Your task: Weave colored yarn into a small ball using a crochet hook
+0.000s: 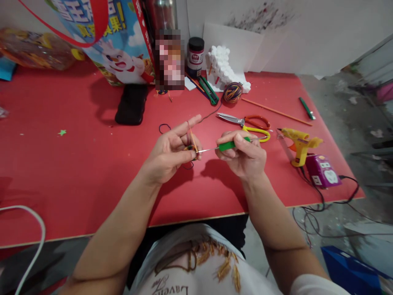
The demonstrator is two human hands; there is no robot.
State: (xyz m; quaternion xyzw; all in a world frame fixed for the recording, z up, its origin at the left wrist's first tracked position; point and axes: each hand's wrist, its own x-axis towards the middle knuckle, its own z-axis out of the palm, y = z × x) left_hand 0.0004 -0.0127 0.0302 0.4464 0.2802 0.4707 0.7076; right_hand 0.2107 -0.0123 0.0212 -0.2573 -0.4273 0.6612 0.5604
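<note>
My left hand pinches a small piece of multicoloured crochet work between thumb and fingers. Yarn passes over its raised index finger and runs back to a variegated yarn ball. A dark loose yarn end hangs below the piece. In my right hand is a crochet hook with a green handle, held like a pen. Its metal tip points left and meets the edge of the crochet work by my left thumb. Whether the tip sits inside a stitch is too small to tell.
Scissors with red and yellow handles lie beyond my right hand. Farther right are a yellow glue gun, a purple box with cables and an orange stick. A black phone, a green cutter and a black-lidded jar are toward the back.
</note>
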